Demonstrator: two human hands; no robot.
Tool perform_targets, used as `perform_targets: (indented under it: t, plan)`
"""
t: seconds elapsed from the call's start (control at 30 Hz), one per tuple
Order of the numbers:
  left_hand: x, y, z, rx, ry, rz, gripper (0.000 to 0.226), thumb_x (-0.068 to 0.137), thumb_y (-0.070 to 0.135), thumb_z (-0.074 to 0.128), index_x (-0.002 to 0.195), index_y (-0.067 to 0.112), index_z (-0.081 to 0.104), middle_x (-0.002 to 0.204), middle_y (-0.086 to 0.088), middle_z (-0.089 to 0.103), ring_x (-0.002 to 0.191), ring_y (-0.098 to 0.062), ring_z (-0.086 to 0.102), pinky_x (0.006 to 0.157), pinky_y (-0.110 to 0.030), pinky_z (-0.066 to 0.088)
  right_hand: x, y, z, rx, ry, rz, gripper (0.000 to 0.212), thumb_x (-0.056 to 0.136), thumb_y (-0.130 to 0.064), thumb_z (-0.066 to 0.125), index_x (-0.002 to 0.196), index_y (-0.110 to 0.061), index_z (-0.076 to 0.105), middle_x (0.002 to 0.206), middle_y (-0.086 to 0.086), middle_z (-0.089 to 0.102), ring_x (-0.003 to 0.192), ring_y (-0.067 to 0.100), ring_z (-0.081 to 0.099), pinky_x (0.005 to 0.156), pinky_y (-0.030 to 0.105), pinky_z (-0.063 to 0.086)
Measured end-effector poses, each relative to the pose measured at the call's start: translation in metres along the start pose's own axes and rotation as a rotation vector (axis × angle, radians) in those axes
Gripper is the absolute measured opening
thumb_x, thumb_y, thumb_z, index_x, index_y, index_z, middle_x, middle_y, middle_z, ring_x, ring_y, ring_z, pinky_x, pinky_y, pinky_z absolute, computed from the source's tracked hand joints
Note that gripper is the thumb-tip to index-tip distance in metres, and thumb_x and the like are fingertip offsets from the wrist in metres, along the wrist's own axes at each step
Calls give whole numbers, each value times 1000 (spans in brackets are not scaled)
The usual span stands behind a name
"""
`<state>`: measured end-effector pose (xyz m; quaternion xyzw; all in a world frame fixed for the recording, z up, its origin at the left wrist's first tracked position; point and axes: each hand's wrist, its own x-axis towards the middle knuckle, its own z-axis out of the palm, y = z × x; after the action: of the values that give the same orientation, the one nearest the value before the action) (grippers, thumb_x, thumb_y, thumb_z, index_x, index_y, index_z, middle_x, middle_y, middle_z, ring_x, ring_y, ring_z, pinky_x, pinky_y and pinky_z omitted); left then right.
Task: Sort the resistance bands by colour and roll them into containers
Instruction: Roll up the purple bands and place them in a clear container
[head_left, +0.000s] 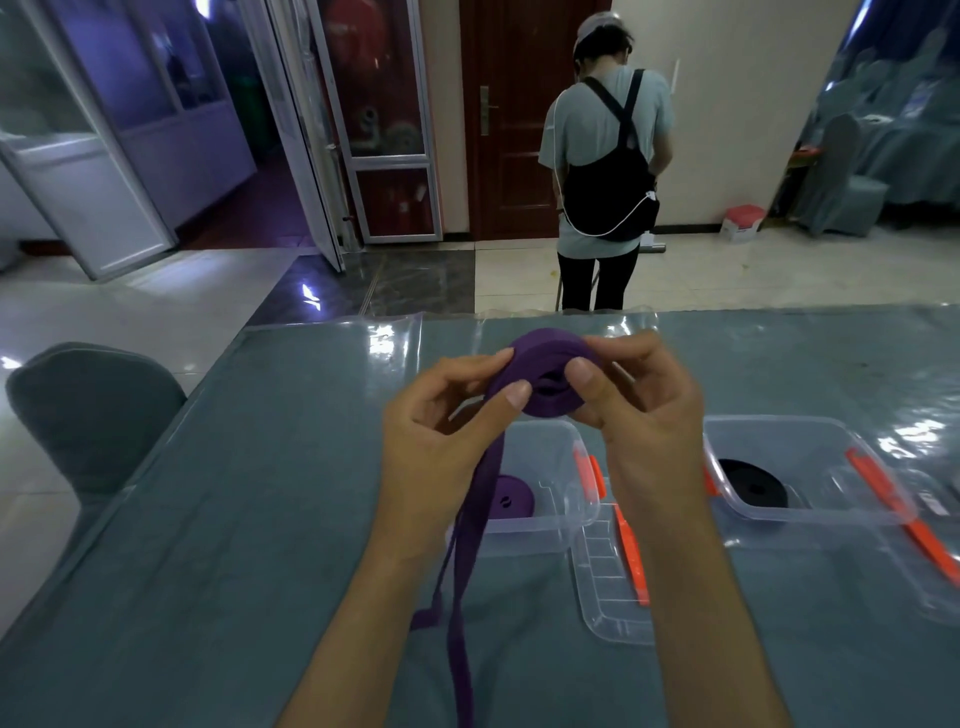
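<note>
A purple resistance band (540, 376), partly coiled into a roll, is held up above the table (234, 519), its loose tail hanging down toward the near edge. The left hand (441, 436) pinches the band at the roll's left side; the right hand (639, 410) is closed on the roll itself. Below, a clear container (550, 525) holds a rolled purple band (511, 500). To the right, a second container (810, 499) holds a rolled black band (753, 483).
</note>
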<state>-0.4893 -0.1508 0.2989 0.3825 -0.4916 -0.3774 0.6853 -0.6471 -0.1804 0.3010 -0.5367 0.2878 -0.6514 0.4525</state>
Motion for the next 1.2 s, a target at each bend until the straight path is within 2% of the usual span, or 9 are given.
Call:
perform_targets:
  t: [0.17,0.33,0.5,0.6,0.7,0.87,0.97,1.07,1.2]
  plan:
    - [2,5,4,93,22,129,24,84,8,82,107,11,76,103,-4,79,100,-24,76,87,-31,62,1,-1,0,-64,-53,77,26,76,-16,80,87,-12,58,88,-4,77,89,20,77,75,37,64]
    - [10,3,-6,141,-126,102,35,88,6,77,121,17,74,115,-4,75,110,-20,73,93,-26,58,1,-1,2,-65,39,-34,26,77,-29,84,99,-29,68,99,7,76,97,31,74,78,44,64]
    - [6,5,-13,151,-58,99,30,81,2,84,108,13,76,102,-1,81,98,-18,78,87,-28,62,4,-7,-6,-51,-123,186,36,72,-19,82,88,-4,53,97,5,79,93,25,78,71,33,64]
    - [1,-1,-10,103,-12,112,25,78,0,85,98,10,74,97,-3,80,95,-21,78,84,-27,61,3,-12,-7,-60,-83,195,36,68,-19,84,92,-9,60,91,7,78,84,26,77,69,32,64]
    - [1,-2,-10,19,-42,34,29,80,0,81,107,11,75,104,-5,81,101,-22,77,87,-26,60,0,-12,0,-39,-23,129,35,75,-19,82,106,-18,66,94,7,78,88,26,77,73,34,64]
    - [6,4,-14,5,-49,54,28,79,5,80,106,13,78,105,-5,81,101,-21,77,87,-26,60,-2,-9,0,-46,-133,202,34,74,-14,82,90,-3,54,100,8,79,94,27,78,77,33,63]
    - [4,4,-11,42,-44,74,27,83,8,79,108,18,78,108,-3,80,105,-21,76,90,-28,59,-6,-13,1,-49,-87,154,33,73,-13,83,94,-6,58,89,9,77,85,26,77,71,31,63]
    - [8,6,-15,83,-125,61,30,88,11,75,117,20,75,118,-4,77,114,-20,72,95,-27,57,-10,-13,7,-31,-32,63,31,80,-8,80,105,-13,64,96,6,79,91,23,77,73,32,63]
    - [14,10,-23,159,-198,97,30,91,2,74,119,10,76,113,-6,78,108,-20,74,91,-24,58,-9,-10,7,-7,-61,126,31,77,-11,81,92,-7,54,98,3,79,94,23,78,74,33,63]
